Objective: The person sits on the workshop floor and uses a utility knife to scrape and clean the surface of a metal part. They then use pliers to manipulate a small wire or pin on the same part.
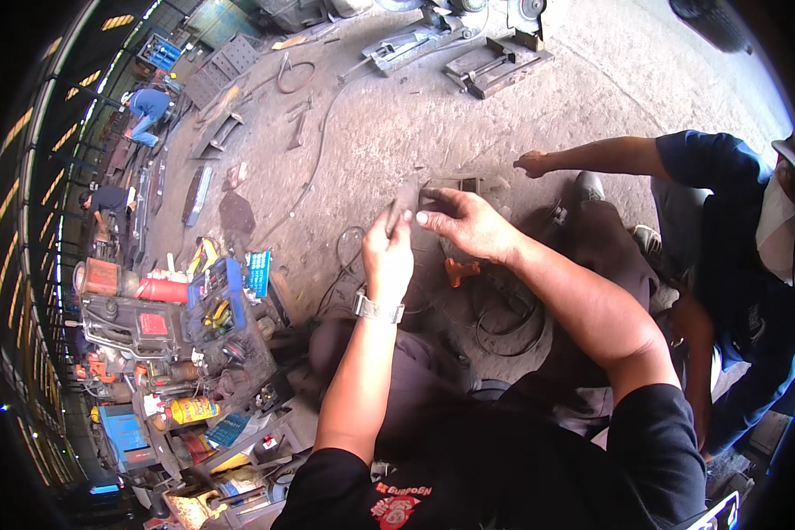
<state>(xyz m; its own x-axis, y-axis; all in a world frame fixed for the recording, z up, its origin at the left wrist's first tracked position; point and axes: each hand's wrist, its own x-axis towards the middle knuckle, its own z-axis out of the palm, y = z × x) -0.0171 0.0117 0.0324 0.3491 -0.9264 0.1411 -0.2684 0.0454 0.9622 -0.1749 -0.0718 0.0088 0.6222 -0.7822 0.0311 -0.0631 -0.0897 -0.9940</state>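
1. Head view: the left hand (387, 252), a watch (378, 308) on its wrist, is raised over the concrete floor (592, 79), fingers closed on a dark flat metal piece (404, 201).
2. The right hand (468, 223) meets it from the right, fingers extended, fingertips touching the same piece.
3. A co-worker's hand (533, 162) rests just beyond, on the floor.
4. An orange tool (460, 269) lies beneath the hands, among cables (503, 327).
5. A cluttered toolbox (214, 305) stands to the left.
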